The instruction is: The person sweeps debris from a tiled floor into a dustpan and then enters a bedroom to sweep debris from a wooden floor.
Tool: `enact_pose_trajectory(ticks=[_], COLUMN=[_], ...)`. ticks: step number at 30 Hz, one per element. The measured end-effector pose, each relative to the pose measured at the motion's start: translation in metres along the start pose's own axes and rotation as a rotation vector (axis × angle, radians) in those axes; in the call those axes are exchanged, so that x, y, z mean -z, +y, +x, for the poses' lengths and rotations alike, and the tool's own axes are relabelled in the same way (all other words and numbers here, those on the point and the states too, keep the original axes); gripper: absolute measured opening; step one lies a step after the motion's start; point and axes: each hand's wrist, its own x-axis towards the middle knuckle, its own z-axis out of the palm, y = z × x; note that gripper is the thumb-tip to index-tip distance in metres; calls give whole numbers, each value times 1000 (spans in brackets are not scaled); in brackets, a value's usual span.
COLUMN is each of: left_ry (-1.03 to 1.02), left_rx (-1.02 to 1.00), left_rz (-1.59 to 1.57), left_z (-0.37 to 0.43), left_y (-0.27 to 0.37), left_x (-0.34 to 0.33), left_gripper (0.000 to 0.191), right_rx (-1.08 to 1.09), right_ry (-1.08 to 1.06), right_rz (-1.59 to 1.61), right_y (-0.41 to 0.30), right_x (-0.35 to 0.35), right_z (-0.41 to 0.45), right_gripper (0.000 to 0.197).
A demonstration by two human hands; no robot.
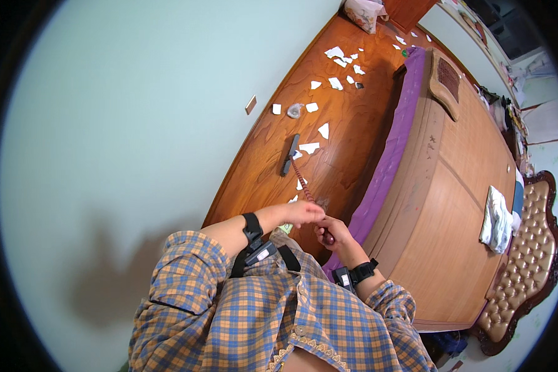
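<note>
A broom with a reddish-brown banded handle (302, 181) slants away from me over the wood floor. Its dark, narrow head (290, 156) rests near the wall, beside torn white paper. My right hand (335, 232) is wrapped around the handle's end, and the rounded tip pokes out below the fingers. Just ahead of it, my left hand (304, 213) curls over the handle; the fingers are slightly blurred and hide that stretch. White scraps (309, 148) lie around the broom head. A crumpled clear plastic piece (295, 110) sits farther along the floor.
On the left runs a pale green wall (167, 93) with a socket plate (250, 105). To the right stands a bed with a woven mat (474, 186) and a purple skirt (390, 153). More paper pieces (335, 52) are scattered toward a bag (365, 14) at the far end.
</note>
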Motion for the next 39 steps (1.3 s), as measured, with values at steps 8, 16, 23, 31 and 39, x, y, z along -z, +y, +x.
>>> enact_pose_trajectory(ticks=[8,16,23,31,39], left_ry=[340,219,-18,-231,-118], left_rx=[-173,-155,-121,-56,-97], left_rz=[-710,-731,-438,-358,-282], left_z=[-3,23,54,88,154], left_y=[53,71,120,182,244], left_x=[75,115,166,226,280], left_gripper=[31,39,43,49,40], right_rx=[67,55,122,188,125], right_ry=[-81,-130,8,207,-46], right_rz=[26,-6,54,91,186], right_y=[-69,-153,-203,-260,-369], right_x=[-32,-62,-74,-113,-86], right_z=[23,126,122,94,169], right_gripper=[15,3,6,12,10])
